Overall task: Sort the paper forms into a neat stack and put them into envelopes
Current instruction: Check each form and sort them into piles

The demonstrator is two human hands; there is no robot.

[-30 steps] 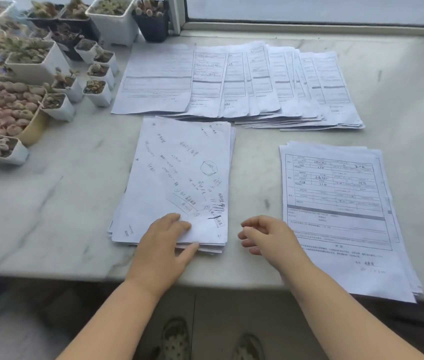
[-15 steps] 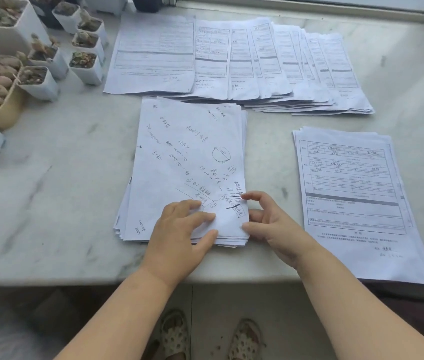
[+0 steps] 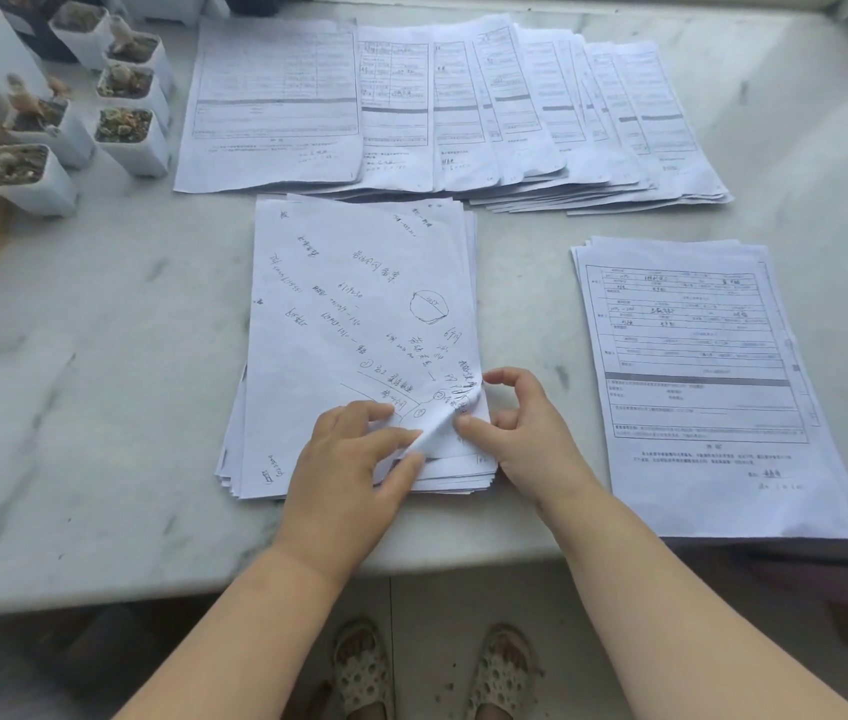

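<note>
Since a second ago your right hand (image 3: 513, 426) has come in from the bare marble to the near right corner of the middle stack (image 3: 359, 345), and that corner of the handwritten top sheet (image 3: 349, 304) is now curled up off the pile. You pinch the lifted corner between thumb and fingers of the right hand. Your left hand (image 3: 354, 459) lies on the stack's near edge with fingers extended, pressing the sheet down, its fingertips touching the curl.

From the head view, the middle stack lies with its long axis running away from you, tilted a little clockwise, its near end close to the table (image 3: 100, 407) edge. Lower sheets fan out slightly at the left and near sides. Just beyond its far end lies the fanned row of forms (image 3: 463, 111), spread left to right, nearly touching the stack. To the right, well apart, sits a second pile of printed forms (image 3: 697, 381), also long axis away from you, its near right corner overhanging the table edge. Small white plant pots (image 3: 131, 137) crowd the far left. Bare marble lies to the left of the middle stack and between the two near piles.
</note>
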